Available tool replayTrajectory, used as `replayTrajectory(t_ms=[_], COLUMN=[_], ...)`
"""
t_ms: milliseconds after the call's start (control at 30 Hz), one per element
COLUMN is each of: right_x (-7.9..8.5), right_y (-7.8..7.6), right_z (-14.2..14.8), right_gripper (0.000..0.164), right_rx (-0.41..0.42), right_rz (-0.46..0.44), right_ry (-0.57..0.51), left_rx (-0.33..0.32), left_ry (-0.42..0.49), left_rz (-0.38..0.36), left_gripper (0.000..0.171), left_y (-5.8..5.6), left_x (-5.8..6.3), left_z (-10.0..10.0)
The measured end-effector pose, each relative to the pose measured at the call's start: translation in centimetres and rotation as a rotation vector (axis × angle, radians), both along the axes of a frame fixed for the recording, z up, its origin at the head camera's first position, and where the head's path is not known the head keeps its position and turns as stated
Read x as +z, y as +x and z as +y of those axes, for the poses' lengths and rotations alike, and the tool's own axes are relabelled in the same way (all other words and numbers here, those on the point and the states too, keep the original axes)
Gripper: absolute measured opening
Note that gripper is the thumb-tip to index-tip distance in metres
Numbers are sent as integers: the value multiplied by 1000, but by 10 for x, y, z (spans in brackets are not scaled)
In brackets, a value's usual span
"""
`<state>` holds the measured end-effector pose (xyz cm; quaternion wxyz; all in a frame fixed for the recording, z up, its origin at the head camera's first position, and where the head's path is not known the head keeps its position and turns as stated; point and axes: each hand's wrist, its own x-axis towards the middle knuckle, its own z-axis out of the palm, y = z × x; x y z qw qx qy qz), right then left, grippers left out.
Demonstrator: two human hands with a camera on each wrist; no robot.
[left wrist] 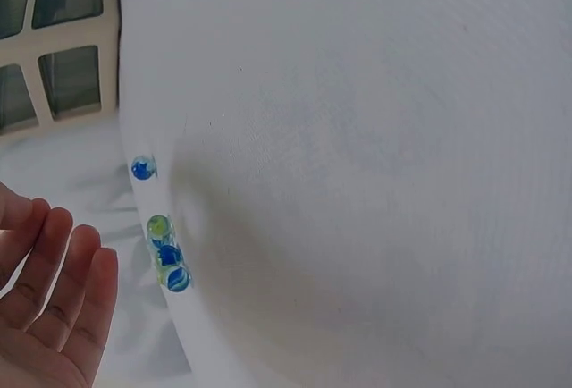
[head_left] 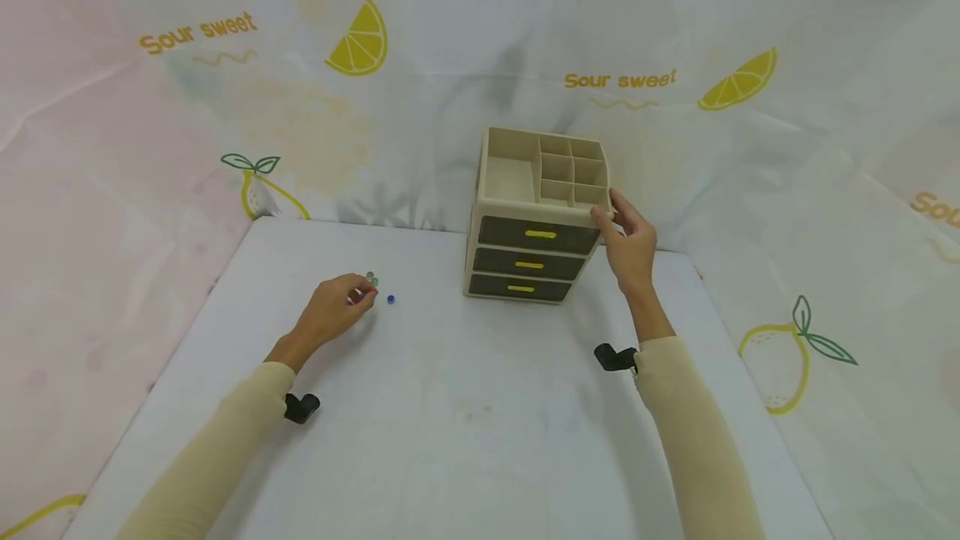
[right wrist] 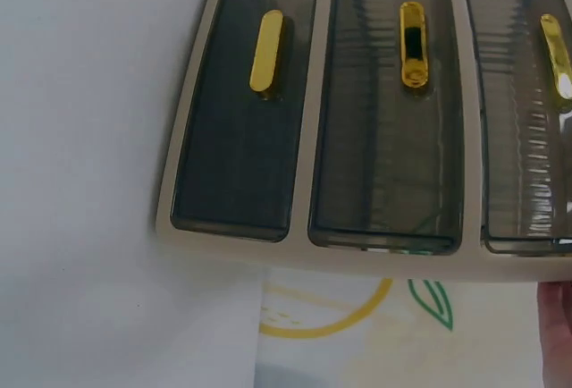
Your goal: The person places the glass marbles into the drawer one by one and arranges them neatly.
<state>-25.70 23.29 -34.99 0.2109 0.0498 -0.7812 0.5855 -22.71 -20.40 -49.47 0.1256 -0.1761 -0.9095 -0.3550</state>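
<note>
A beige desktop drawer organizer [head_left: 480,257] with dark see-through drawer fronts and yellow handles stands toward the back of the table. My right hand [head_left: 632,250] grips its upper right front corner, thumb on the top rim and fingers along the side. On the left, my left hand [head_left: 337,305] is over a few small glass marbles [head_left: 371,277]. Its thumb and forefinger come together at the tips, with no marble showing between them; the other fingers are fairly straight. The left wrist view shows a tight row of marbles [left wrist: 168,254] beside the fingers and one separate blue marble [left wrist: 143,167].
The organizer's top has one large compartment [head_left: 512,177] and several small ones [head_left: 557,167]. All three drawers are closed. Behind the white table [head_left: 450,407] hangs a cloth backdrop [head_left: 450,40] with lemon prints. Black wrist mounts [head_left: 302,408] stick out from both sleeves.
</note>
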Motion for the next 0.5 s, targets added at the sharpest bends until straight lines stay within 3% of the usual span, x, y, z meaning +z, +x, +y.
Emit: replayTrajectory(t_ms=[167, 333, 500], right_x=[3, 11, 13], right_y=[-4, -9, -9], right_z=[5, 7, 8], right_gripper=[52, 57, 58], right_rx=[6, 61, 108], right_rz=[32, 102, 110], right_ry=[-13, -79, -86], left_rx=[-12, -12, -12], left_ry=[-15, -10, 3], left_rz=[-7, -22, -51], left_gripper=[10, 9, 9], left_y=[-3, -5, -5], left_x=[0, -2, -5], left_z=[-1, 0, 3])
